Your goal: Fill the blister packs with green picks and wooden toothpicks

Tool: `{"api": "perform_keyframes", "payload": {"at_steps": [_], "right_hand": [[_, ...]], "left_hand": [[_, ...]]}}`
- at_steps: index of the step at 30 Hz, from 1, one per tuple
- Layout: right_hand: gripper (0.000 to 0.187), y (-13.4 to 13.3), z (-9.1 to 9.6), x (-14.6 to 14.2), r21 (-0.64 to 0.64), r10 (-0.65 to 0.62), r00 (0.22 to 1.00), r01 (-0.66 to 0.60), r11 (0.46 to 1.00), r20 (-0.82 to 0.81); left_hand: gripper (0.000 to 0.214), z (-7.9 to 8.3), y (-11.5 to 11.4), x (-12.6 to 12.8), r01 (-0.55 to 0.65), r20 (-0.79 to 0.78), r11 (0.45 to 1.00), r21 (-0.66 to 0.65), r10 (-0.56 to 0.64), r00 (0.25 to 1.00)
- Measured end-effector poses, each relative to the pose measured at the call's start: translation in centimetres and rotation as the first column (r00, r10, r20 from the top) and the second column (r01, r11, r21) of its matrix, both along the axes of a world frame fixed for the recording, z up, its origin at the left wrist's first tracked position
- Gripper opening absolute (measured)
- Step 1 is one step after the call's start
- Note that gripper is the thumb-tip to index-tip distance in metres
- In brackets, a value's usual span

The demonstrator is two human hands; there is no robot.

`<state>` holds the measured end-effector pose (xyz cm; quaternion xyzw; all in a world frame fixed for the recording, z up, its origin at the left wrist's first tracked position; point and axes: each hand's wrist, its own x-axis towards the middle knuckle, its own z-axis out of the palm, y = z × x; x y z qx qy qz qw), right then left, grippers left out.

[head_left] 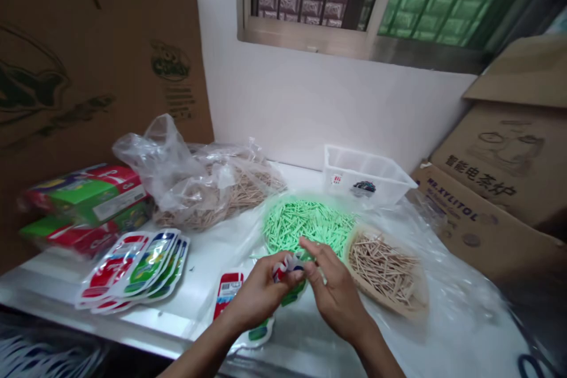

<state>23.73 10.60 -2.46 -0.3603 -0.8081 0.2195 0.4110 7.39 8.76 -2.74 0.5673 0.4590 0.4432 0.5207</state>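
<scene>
Near the front of the table, my left hand (263, 286) is closed round a small printed plastic pouch (287, 269), pinching its crumpled white, red and blue edge. My right hand (330, 286) is at the pouch's other side, thumb and fingers bent in towards it; what is between those fingertips is too small to make out. Below the hands lie more printed pouches (228, 292), red and green, partly hidden by my left forearm. Just beyond my fingers is a heap of light green sticks (305, 221). To the right, a shallow tan container (419, 301) holds wooden toothpicks (383, 266).
A stack of flat pouches (133, 269) lies at left, with red and green boxes (97, 201) behind. A clear bag of brown sticks (230, 189) and a white plastic bin (367, 174) stand along the wall. Cardboard boxes (500, 189) flank the table; scissor handles (529, 363) show at lower right.
</scene>
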Motion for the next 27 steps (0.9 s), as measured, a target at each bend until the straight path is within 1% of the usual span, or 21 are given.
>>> {"api": "perform_keyframes", "payload": {"at_steps": [2, 5, 6, 8, 10, 11, 13, 14, 15, 16, 18, 20, 22, 23, 25, 27], "right_hand": [[0.030, -0.4, -0.2, 0.5, -0.006, 0.018, 0.999, -0.017, 1.000, 0.049], [0.020, -0.6, -0.4, 1.5, -0.011, -0.084, 0.996, 0.084, 0.996, 0.019], [0.019, -0.6, -0.4, 1.9, -0.009, -0.116, 0.993, 0.116, 0.993, 0.009], [0.018, -0.5, -0.2, 3.0, -0.004, -0.136, 0.991, 0.136, 0.991, 0.012], [0.020, 0.1, 0.2, 4.7, -0.048, -0.115, 0.992, 0.117, 0.992, 0.042], [0.024, 0.5, 0.4, 5.9, -0.088, -0.115, 0.992, 0.120, 0.989, 0.057], [0.033, 1.9, 0.6, 8.5, -0.179, -0.168, 0.980, 0.184, 0.966, 0.103], [0.032, 2.8, 0.5, 9.9, -0.190, -0.229, 0.963, 0.253, 0.949, 0.140], [0.030, 3.7, 0.2, 11.2, -0.187, -0.282, 0.934, 0.324, 0.927, 0.222], [0.028, 4.6, -0.1, 12.3, -0.189, -0.285, 0.897, 0.361, 0.913, 0.338], [0.026, 6.1, -1.2, 13.7, -0.186, -0.265, 0.798, 0.421, 0.888, 0.541], [0.030, 7.2, -2.5, 13.8, -0.158, -0.233, 0.689, 0.454, 0.877, 0.686], [0.038, 8.1, -3.6, 13.2, -0.122, -0.216, 0.615, 0.460, 0.880, 0.759], [0.041, 8.5, -4.0, 12.8, -0.108, -0.211, 0.596, 0.455, 0.884, 0.775], [0.042, 9.2, -4.6, 12.1, -0.100, -0.200, 0.586, 0.439, 0.893, 0.785], [0.038, 9.8, -4.9, 11.6, -0.099, -0.195, 0.590, 0.429, 0.898, 0.784]], "left_hand": [[0.025, 0.0, 0.3, 0.4, 0.002, 0.006, 1.000, -0.019, -0.001, 1.000], [0.028, 0.2, 0.6, 1.1, -0.050, -0.008, 0.997, -0.058, 0.050, 0.999], [0.029, 0.3, 0.5, 1.3, -0.036, -0.002, 0.997, -0.074, 0.036, 0.999], [0.031, 0.4, 0.4, 1.7, 0.060, 0.032, 0.992, -0.109, -0.057, 0.998], [0.032, 0.4, 0.3, 1.8, 0.141, 0.072, 0.979, -0.149, -0.131, 0.989], [0.033, 0.2, 0.4, 1.7, 0.138, 0.077, 0.978, -0.159, -0.127, 0.989], [0.036, -0.3, 0.8, 1.5, 0.065, 0.070, 0.984, -0.167, -0.054, 0.996], [0.037, -0.7, 1.0, 1.3, 0.013, 0.066, 0.987, -0.163, -0.002, 0.998], [0.038, -1.0, 1.2, 1.2, -0.034, 0.069, 0.987, -0.157, 0.045, 0.997], [0.038, -1.3, 1.5, 1.2, -0.074, 0.081, 0.986, -0.152, 0.087, 0.993], [0.033, -1.5, 1.8, 1.3, -0.124, 0.123, 0.981, -0.147, 0.143, 0.982], [0.030, -1.3, 1.8, 1.7, -0.150, 0.162, 0.976, -0.156, 0.175, 0.971], [0.033, -0.6, 1.6, 2.2, -0.157, 0.201, 0.968, -0.196, 0.196, 0.960], [0.034, -0.3, 1.6, 2.4, -0.164, 0.222, 0.962, -0.220, 0.213, 0.952], [0.036, 0.3, 1.4, 2.6, -0.188, 0.255, 0.950, -0.250, 0.252, 0.933], [0.036, 0.4, 1.4, 2.7, -0.209, 0.264, 0.943, -0.259, 0.277, 0.924]]}}
